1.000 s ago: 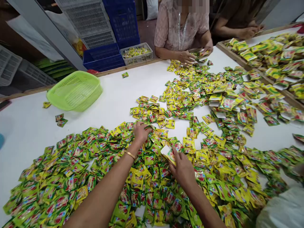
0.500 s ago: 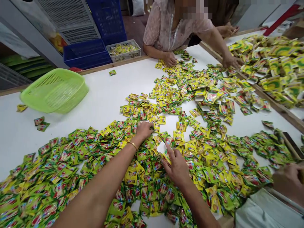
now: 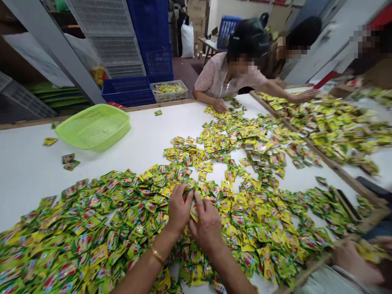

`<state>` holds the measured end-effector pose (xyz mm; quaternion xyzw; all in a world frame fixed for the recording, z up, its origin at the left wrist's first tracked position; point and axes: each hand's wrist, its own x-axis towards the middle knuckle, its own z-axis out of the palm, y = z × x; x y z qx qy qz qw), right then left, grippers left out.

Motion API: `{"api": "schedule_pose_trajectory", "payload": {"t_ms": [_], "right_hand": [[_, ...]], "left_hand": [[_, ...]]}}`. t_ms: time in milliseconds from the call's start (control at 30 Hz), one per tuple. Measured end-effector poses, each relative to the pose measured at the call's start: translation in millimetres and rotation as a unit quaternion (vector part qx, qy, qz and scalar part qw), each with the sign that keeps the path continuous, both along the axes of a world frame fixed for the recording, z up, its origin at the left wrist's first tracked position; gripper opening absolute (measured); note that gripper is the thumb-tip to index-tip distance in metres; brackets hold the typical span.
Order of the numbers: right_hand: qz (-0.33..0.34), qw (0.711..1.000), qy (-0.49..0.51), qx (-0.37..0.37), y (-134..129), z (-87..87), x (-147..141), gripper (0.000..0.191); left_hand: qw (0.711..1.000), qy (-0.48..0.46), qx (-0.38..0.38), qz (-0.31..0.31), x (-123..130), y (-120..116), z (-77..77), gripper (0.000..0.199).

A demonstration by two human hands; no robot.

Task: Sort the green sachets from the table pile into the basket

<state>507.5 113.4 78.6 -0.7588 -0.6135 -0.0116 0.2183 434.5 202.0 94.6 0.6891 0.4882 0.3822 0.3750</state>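
My hands meet over a large heap of small green and yellow sachets (image 3: pixel 122 220). The right hand (image 3: pixel 208 224) is closed around a small yellow-green box (image 3: pixel 194 210), mostly covered by the fingers. At the box's upper end, my left hand (image 3: pixel 179 208), with a gold bangle (image 3: pixel 157 255) on the wrist, pinches a sachet (image 3: pixel 185 197), of which only a bit shows. Sachets lie close around and beneath both hands.
A light green basket (image 3: pixel 94 126) stands at the back left of the white table (image 3: pixel 147 139). Wooden strips (image 3: pixel 318 153) edge a section of yellow boxes (image 3: pixel 330 126) at right. A co-worker (image 3: pixel 226 77) reaches across opposite; another person's hand (image 3: pixel 352 259) is at lower right.
My left hand has come back from the sachets to the box in my right hand. The view has tilted up, and the co-worker's arm now stretches further over the boxes.
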Motion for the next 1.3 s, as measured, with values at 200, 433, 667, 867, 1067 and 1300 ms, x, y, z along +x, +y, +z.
{"api": "schedule_pose_trajectory", "payload": {"t_ms": [200,433,667,867,1067,1300], "right_hand": [[0.027,0.998,-0.045,0.04,-17,8.8,-14,0.067],[0.118,0.987,-0.097,0.048,-33,19.4,-28,0.069],[0.125,0.977,-0.118,0.126,-34,33.7,-38,0.059],[0.167,0.965,-0.148,0.137,-41,32.2,-38,0.064],[0.18,0.959,-0.15,0.158,-46,36.3,-37,0.06],[0.181,0.955,-0.149,0.181,-48,41.7,-35,0.044]], "left_hand": [[0.985,0.08,-0.12,-0.092,-39,-7,31.2,0.032],[0.934,0.199,-0.17,-0.242,-77,-6,62.4,0.035],[0.969,0.174,-0.082,-0.153,-94,-24,70.6,0.043],[0.942,0.252,-0.096,-0.2,-105,-31,76.8,0.04],[0.923,0.215,-0.178,-0.264,-105,-32,77.9,0.04],[0.951,0.105,-0.214,-0.195,-98,-42,80.4,0.032]]}}
